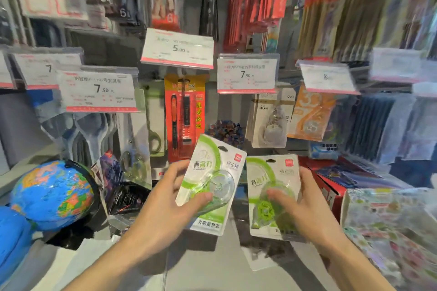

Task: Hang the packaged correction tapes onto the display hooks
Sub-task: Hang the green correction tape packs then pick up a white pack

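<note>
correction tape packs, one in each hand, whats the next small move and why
Probably lift the left pack, held by the left hand, toward the hook under the 7.90 tag, where similar tape packs hang. Its hang hole points up and neither pack is hung; the right hand holds the right pack.

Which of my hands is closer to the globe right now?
Left. Your left hand, holding one correction tape pack, is just right of the globe. Your right hand, holding the other pack, is farther right.
</note>
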`<state>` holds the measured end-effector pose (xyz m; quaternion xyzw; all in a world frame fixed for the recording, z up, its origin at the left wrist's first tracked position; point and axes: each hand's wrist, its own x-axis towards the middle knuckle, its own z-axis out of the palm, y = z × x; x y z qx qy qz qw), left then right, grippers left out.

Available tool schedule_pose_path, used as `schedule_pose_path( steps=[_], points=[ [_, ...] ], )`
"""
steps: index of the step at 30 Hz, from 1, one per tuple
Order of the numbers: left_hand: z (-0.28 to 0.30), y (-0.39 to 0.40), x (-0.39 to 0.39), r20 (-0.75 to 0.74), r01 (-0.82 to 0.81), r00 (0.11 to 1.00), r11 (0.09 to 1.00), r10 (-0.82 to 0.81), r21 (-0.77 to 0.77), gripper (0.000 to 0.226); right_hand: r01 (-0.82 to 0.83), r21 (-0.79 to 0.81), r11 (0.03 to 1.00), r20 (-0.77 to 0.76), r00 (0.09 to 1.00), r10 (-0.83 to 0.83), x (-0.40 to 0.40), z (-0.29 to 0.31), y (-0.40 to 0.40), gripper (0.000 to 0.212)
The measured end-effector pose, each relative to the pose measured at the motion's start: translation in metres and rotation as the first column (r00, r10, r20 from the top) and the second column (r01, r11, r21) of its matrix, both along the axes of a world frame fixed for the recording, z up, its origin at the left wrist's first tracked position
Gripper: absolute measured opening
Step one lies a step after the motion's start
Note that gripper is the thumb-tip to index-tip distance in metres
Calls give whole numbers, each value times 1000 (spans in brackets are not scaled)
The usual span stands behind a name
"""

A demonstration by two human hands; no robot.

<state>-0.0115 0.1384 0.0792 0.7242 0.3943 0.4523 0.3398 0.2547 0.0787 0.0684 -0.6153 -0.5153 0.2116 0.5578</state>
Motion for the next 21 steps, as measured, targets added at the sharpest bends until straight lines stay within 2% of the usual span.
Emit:
schedule_pose_path(
  steps=[5,10,15,21],
  points=[
    [30,-14,16,74,-114,992,988,106,108,53,-146,99,984,70,988,140,30,46,-7,48],
    [48,-29,28,158,-210,970,968,187,141,54,-319,141,937,95,947,308,50,73,-15,42],
    [58,-41,35,196,-251,956,953,217,168,56,-328,244,913,29,943,331,56,81,-8,37],
    [67,-52,28,251,-257,947,938,198,231,57,-320,330,888,72,947,314,44,79,1,38]
  ],
)
